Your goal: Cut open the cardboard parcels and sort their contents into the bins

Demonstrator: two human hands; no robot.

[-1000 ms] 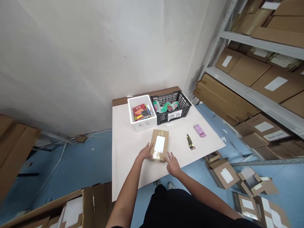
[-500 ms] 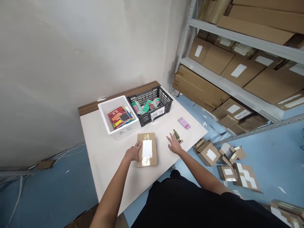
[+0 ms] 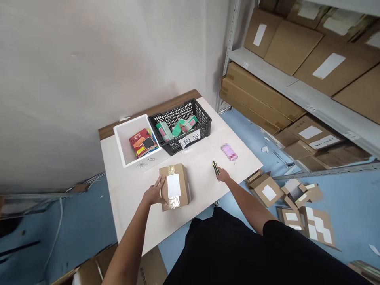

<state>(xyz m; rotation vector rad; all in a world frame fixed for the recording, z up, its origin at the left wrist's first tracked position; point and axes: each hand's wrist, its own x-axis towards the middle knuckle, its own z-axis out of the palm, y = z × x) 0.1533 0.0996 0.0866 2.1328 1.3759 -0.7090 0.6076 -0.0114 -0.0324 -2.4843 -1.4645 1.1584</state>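
A taped cardboard box point(image 3: 174, 185) with a white label lies on the table. My left hand point(image 3: 154, 194) grips its left edge, thumb near the lower corner and fingers on the upper side. Closed around a yellow-and-black utility knife point(image 3: 215, 167), my right hand point(image 3: 223, 175) is to the right of the box and apart from it. Whether the blade is out is too small to tell. Beyond the right hand is a blurred pink item point(image 3: 229, 152).
At the table's point(image 3: 130, 206) back stand a white foam bin point(image 3: 120, 148) with booklets and a black crate point(image 3: 204, 128) holding green-and-pink packages. Shelving point(image 3: 285, 81) with cartons rises on the right. Opened boxes point(image 3: 268, 192) litter the blue floor beside the table.
My right hand has picked up the utility knife from the table. The box now shows its right side and seems tilted under my left hand. The camera view has shifted.
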